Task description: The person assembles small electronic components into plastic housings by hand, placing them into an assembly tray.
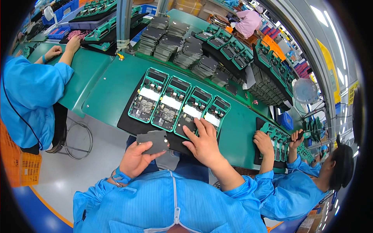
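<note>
Green-framed device trays (183, 107): four, abreast on black mat (126, 122). Third from left: dark plate (182, 126), apparently fitted. Two leftmost: seemingly awaiting plates. Fourth: lower part hidden. Left hand (134, 158): grips grey sheets (154, 142). Right hand (205, 143): fingers spread at third tray.

Orange crate (30, 167) at far left, grey upright post (123, 23) farther back, pink-clad person (248, 23) in the distance.
</note>
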`<state>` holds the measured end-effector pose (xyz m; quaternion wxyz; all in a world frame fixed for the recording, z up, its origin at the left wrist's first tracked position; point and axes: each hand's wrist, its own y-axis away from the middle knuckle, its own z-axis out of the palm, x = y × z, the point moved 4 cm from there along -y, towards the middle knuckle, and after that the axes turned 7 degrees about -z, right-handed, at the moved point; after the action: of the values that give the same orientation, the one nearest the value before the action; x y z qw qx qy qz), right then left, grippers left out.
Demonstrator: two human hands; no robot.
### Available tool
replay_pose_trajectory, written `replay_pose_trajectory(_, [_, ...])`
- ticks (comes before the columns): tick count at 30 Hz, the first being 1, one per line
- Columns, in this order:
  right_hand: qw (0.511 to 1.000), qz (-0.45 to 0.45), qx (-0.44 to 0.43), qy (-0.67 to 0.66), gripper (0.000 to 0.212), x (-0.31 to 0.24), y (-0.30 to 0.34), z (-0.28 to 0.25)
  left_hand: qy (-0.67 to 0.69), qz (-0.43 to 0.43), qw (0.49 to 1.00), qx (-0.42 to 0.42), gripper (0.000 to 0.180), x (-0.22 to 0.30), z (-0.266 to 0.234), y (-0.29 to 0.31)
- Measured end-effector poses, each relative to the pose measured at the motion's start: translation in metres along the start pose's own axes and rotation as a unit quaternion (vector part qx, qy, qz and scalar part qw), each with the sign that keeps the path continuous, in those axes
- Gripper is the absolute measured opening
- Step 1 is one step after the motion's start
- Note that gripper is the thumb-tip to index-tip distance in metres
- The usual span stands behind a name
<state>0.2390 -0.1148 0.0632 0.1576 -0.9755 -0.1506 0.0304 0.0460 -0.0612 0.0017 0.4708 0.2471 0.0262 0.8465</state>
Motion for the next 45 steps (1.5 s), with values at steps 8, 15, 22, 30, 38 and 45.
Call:
replay_pose_trajectory(8, [0.96, -0.126, -0.039, -0.247, 0.063, -0.037, -0.016, 0.009, -0.031, -0.039, 0.999, -0.005, 0.034, -0.004, 0.005, 0.001])
replay_pose_trajectory(15, [0.991, -0.018, 0.045, -0.124, 0.04, -0.008, -0.042, 0.01, -0.007, 0.011, 1.0, -0.007, 0.038, 0.015, -0.005, 0.01])
replay_pose_trajectory(22, [0.996, -0.037, 0.048, -0.073, 0.038, -0.011, -0.052, 0.034, 0.052, 0.02, 0.998, -0.007, 0.041, 0.02, -0.015, 0.02])
replay_pose_trajectory(30, [0.998, -0.05, -0.021, 0.013, 0.044, -0.021, -0.054, 0.026, -0.002, 0.053, 0.998, 0.034, 0.037, 0.026, -0.02, 0.023])
replay_pose_trajectory(38, [0.997, -0.072, -0.007, -0.037, 0.043, -0.04, -0.059, 0.014, -0.012, 0.069, 0.996, 0.056, 0.034, 0.032, -0.023, 0.022])
replay_pose_trajectory(45, [0.952, -0.177, -0.029, -0.25, 0.056, -0.072, -0.069, 0.022, -0.012, 0.037, 0.999, 0.021, 0.033, 0.032, -0.021, 0.021])
